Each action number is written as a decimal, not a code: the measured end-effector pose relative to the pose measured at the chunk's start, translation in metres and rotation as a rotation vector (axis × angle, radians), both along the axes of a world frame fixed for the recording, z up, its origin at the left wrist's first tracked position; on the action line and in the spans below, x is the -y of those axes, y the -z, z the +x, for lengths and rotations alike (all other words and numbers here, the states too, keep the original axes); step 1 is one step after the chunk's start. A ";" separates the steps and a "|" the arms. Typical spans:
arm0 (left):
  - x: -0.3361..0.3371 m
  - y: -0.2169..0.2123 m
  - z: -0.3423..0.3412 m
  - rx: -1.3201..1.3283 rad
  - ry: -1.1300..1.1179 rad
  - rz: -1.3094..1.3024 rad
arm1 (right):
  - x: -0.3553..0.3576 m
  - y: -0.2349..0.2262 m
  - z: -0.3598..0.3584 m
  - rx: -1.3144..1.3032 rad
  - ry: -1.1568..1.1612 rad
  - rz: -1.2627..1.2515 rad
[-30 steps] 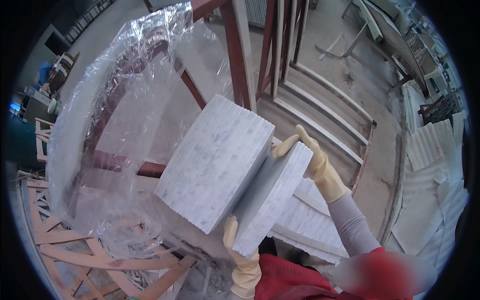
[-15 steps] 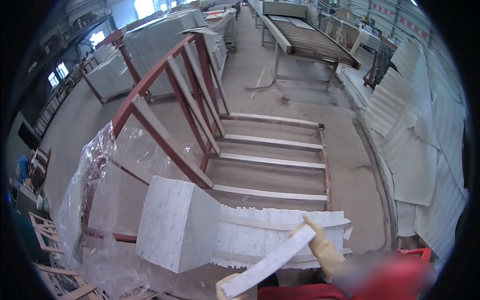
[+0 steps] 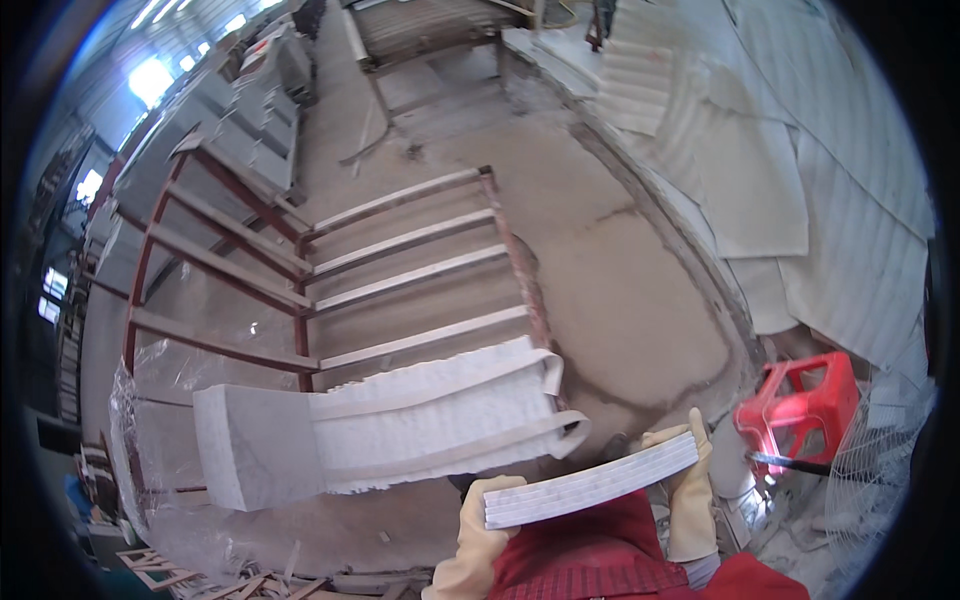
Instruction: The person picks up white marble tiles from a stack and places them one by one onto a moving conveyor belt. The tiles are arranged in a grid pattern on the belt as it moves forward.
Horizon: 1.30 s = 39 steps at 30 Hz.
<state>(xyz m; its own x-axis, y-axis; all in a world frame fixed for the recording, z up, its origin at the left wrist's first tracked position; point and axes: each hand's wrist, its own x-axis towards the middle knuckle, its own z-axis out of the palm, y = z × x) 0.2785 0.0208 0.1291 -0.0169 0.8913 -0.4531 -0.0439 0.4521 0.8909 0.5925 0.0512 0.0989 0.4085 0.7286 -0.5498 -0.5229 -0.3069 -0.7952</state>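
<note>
A short stack of thin white stone strips (image 3: 592, 482) spans the space in front of my body. My gloved left hand (image 3: 474, 535) grips its left end. The other end is in my gloved right hand (image 3: 692, 490), its fingers around the edge. Ahead and to the left, a long row of white stone strips (image 3: 430, 430) lies on a metal rack, with two pale bands (image 3: 480, 390) over it that curl at the right end. A taller block of white stone (image 3: 262, 445) stands at the row's left end.
The reddish rack (image 3: 425, 292) has pale padded bars and an upright frame at left, partly wrapped in clear plastic film (image 3: 125, 420). A red plastic stool (image 3: 800, 405) stands at right, near broken stone pieces. Pale corrugated sheets (image 3: 760, 190) lean along the right side.
My view has turned to the right, bringing the red stool into full sight. The held strips have moved from over the row to in front of my body, now more level.
</note>
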 end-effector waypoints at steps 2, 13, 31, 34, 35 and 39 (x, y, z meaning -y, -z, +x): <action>-0.007 0.001 0.050 0.005 0.098 0.057 | 0.021 0.000 0.053 0.011 0.053 -0.017; -0.084 -0.009 0.257 0.091 0.554 -0.141 | 0.062 -0.035 0.243 0.094 0.546 0.141; -0.344 0.000 0.327 0.036 0.327 -0.144 | -0.252 -0.008 0.327 -0.055 0.454 0.242; -0.404 -0.030 0.328 0.045 0.202 -0.116 | -0.343 -0.021 0.330 0.097 0.282 0.204; -0.425 -0.037 0.328 0.051 0.177 -0.101 | -0.363 -0.012 0.343 0.157 0.156 0.204; -0.512 -0.078 0.332 -0.032 0.066 -0.043 | -0.488 -0.083 0.318 0.001 0.091 0.080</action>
